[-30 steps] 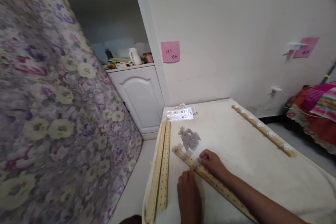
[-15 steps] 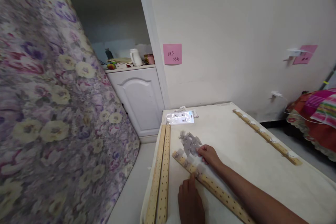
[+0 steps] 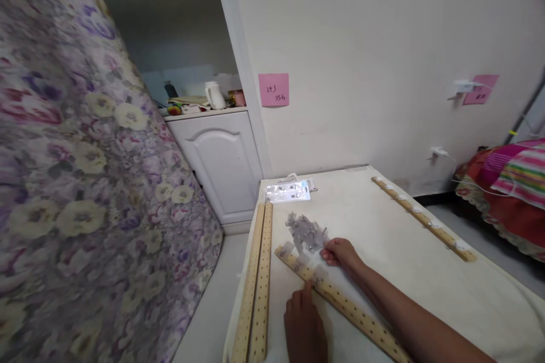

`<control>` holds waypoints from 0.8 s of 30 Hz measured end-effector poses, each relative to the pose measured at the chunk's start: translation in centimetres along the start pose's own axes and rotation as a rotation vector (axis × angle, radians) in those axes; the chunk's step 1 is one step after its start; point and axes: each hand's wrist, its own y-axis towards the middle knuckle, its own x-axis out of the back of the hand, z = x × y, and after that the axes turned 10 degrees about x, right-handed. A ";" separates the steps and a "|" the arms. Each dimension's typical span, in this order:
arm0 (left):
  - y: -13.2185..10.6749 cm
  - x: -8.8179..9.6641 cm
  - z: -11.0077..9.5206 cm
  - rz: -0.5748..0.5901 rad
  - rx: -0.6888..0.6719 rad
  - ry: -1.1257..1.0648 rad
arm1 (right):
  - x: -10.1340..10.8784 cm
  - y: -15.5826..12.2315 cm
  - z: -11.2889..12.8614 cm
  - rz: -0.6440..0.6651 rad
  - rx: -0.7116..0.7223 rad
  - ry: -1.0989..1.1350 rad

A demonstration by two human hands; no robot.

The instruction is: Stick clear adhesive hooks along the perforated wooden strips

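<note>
A pale wooden strip with rows of holes [image 3: 356,313] lies diagonally on the cloth-covered table. Several clear square plastic pieces with small metal parts sit along its far end. My left hand [image 3: 304,320] is at the near side of this strip, fingers curled and fingertips against its edge by the clear pieces. Beyond the strip is a loose pile of similar clear plastic pieces [image 3: 304,232]. My right hand [image 3: 339,252] is closed in a pinch at the pile's right edge, on what looks like one clear plastic piece; its fingers partly hide it.
Two more perforated strips [image 3: 263,278] lie side by side along the table's left edge. Clear packaging [image 3: 289,191] lies at the back left. Another strip with white pieces [image 3: 423,218] lies along the right. A floral curtain [image 3: 93,181] hangs at the left.
The view has shifted slightly. My right hand stays at the pile's edge with its fingers pinched, and my left hand remains against the strip.
</note>
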 end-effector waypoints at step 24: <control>-0.2 0.7 -0.1 -0.034 -0.055 -0.111 | 6.9 -3.9 -0.6 -0.207 0.373 -0.354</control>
